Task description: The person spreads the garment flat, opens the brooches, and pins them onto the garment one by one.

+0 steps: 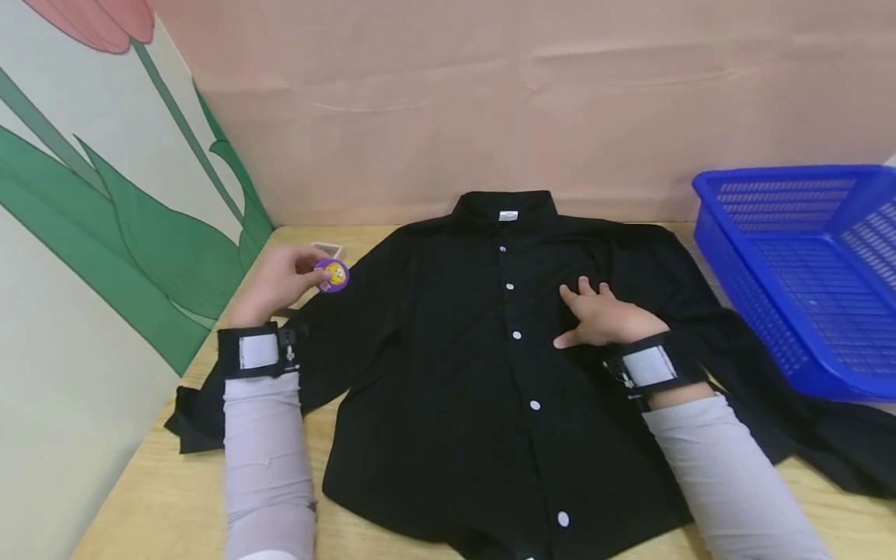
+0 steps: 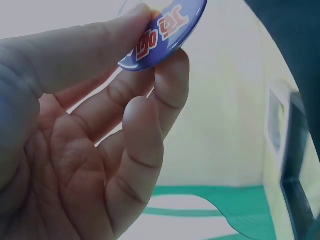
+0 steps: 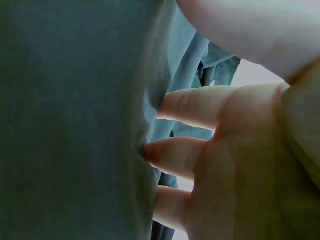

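Observation:
A black button-up shirt [image 1: 455, 350] lies spread front up, its collar at the far side and white buttons down the middle. Over its left-hand sleeve, my left hand [image 1: 276, 280] pinches a round purple badge [image 1: 334, 274] with a yellow cartoon figure. In the left wrist view, the thumb presses the glossy face of the badge [image 2: 175, 35], which carries red lettering; other fingers support it from behind. My right hand [image 1: 605, 315] rests on the shirt's chest, right of the button row, fingers spread. The right wrist view shows its fingertips touching the dark cloth [image 3: 75, 120].
A blue plastic basket [image 1: 763, 272] stands at the right, beside the shirt's other sleeve. Behind the left hand lies a small pale box-like item [image 1: 329, 250]. The wooden table [image 1: 154, 498] meets a flower-painted wall [image 1: 140, 194] at left and a pinkish backdrop [image 1: 420, 117].

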A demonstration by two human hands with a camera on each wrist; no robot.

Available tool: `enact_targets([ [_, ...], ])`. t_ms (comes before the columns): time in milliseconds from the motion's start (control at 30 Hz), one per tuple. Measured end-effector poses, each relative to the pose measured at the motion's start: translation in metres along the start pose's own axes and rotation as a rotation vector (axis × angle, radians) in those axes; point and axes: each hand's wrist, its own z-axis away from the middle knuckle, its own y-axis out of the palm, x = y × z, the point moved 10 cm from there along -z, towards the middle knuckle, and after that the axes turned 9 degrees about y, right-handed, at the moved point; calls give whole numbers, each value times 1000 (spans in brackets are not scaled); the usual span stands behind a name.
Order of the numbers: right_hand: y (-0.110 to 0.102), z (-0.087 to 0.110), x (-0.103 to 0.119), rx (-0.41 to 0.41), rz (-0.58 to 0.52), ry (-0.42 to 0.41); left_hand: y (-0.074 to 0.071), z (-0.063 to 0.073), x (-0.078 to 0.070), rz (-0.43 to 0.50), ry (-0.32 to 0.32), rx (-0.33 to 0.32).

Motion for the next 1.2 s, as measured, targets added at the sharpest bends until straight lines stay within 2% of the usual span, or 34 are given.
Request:
enact_targets([
  [267,-1,-2,-2,3,-2,10,10,-11,-26,-15,98,11],
  [500,-2,-1,-4,-11,-2,-12,34,-21,-54,-14,174,63],
  [700,-3,-2,-2,-12,-5,-18,49,-23,-78,8,249,91],
  [800,-2,-2,-1,-7,-7,-17,56,-25,-86,-8,259,103],
  [1000,-2,-2,0,-6,-4,-12,74,-30,-93,24,233,175],
  [1200,-3,-3,-1,-1,-8,-4,84,-32,-108,16,279,208],
])
